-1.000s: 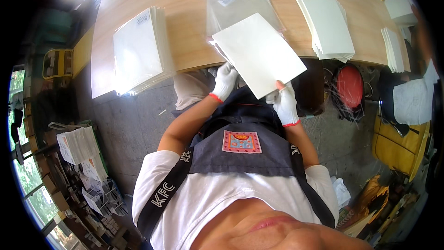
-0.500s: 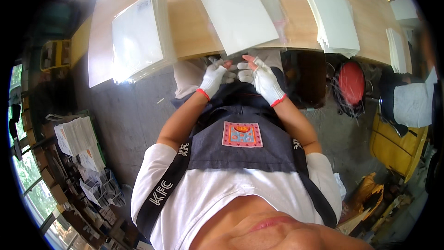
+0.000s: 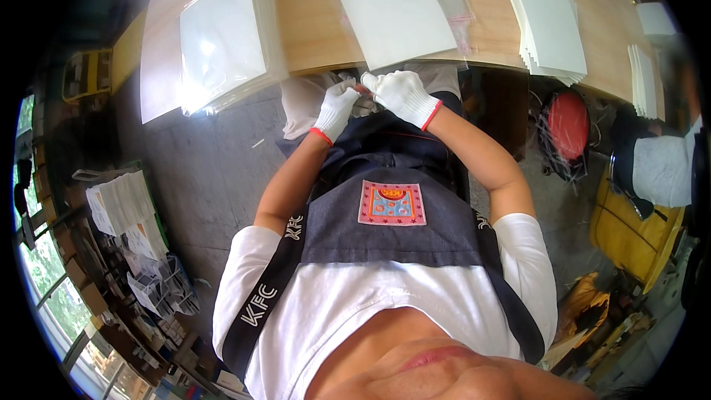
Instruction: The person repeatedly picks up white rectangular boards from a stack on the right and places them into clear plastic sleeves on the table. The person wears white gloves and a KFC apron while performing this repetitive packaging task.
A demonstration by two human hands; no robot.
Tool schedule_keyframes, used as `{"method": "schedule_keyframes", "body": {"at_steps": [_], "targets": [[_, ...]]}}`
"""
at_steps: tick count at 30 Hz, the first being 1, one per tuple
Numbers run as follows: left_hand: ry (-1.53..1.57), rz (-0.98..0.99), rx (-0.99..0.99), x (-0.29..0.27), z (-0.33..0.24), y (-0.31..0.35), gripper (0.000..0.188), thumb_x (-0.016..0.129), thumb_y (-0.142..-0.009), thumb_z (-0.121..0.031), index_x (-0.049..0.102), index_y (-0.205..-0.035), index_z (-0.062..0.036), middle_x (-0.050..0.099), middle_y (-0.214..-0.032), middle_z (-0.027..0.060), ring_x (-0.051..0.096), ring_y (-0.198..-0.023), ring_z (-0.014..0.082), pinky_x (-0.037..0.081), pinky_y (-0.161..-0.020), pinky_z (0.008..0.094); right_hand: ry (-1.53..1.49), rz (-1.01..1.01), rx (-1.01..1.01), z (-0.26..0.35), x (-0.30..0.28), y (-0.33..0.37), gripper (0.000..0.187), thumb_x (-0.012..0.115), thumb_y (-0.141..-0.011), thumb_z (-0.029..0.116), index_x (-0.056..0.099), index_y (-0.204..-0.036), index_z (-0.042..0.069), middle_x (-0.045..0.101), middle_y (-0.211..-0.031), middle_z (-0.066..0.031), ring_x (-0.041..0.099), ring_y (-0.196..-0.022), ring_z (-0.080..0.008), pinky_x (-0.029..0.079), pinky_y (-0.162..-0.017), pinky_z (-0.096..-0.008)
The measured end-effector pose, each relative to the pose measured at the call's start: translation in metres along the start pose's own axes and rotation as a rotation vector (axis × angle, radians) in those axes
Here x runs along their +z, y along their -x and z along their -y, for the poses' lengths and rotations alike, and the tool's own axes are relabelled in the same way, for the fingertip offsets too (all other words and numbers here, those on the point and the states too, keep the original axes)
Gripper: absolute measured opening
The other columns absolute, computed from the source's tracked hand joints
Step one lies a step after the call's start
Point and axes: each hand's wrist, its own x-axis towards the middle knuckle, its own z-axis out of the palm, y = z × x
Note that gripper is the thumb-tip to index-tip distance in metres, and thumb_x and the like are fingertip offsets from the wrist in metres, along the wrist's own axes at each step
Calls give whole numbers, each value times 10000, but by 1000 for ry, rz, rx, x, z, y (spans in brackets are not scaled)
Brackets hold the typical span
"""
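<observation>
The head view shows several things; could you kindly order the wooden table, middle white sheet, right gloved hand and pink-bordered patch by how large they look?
1. Wooden table
2. Middle white sheet
3. Right gloved hand and pink-bordered patch: too alike to rank

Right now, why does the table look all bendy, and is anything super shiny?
In the head view, the table's edge curves because the fisheye lens bends straight lines; in the head view, bright white glare sits on the clear-wrapped stack at the left; in the head view, the window looks very bright, and the corners go black.
</observation>
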Motion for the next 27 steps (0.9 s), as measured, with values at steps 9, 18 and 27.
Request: {"method": "schedule_keyframes", "body": {"at_steps": [9,18,27], "targets": [[-258,-30,165,-28,0,27,239,522,-914,-227,584,-895,3,660,-873,84,610,-649,106,496,-575,215,-1711,-743,716,-174,6,185,242,495,-880,179,564,-879,-54,576,-733,-80,545,-643,-170,468,-579,-260],[-1412,-338,1318,-21,-34,28,285,660,-646,-21,613,-923,-67,582,-1084,74,539,-965,303,460,-785,414,89,1,822,-115,-21,166,408,681,-716,231,582,-1098,131,637,-883,-100,602,-875,-322,472,-802,-423],[-1306,-67,1498,-22,-33,9,333,680,-544,-43,651,-874,-82,627,-924,40,580,-866,250,488,-748,377,184,-608,-180,-95,-19,71,235,768,-611,135,637,-806,154,599,-906,1,576,-844,-212,486,-697,-344]]}}
